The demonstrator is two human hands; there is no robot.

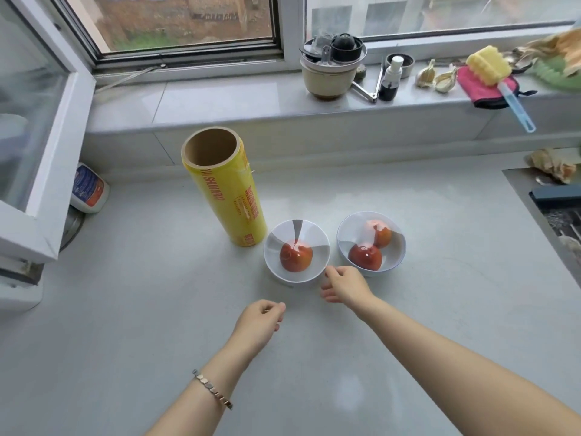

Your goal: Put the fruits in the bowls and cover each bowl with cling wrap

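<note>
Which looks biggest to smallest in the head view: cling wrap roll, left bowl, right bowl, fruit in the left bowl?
1. cling wrap roll
2. left bowl and right bowl: look alike, so not ranked apart
3. fruit in the left bowl
</note>
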